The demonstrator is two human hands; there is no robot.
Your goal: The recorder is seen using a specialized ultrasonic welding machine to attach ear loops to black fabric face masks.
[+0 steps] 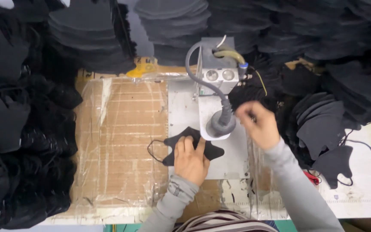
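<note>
The black mask piece is pressed flat on the metal plate by the left hand, fingers spread, beneath the press head near the surface's front edge. It is best kept flat and fingers kept clear of the head, while something thin, seemingly an ear cord, is pinched by the right hand, though this cannot be made out clearly.

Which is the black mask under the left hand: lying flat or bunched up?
Flat: the black mask lies spread on the metal plate, pressed by the left hand.

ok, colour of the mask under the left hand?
Black mask, under the left hand; head view.
</note>
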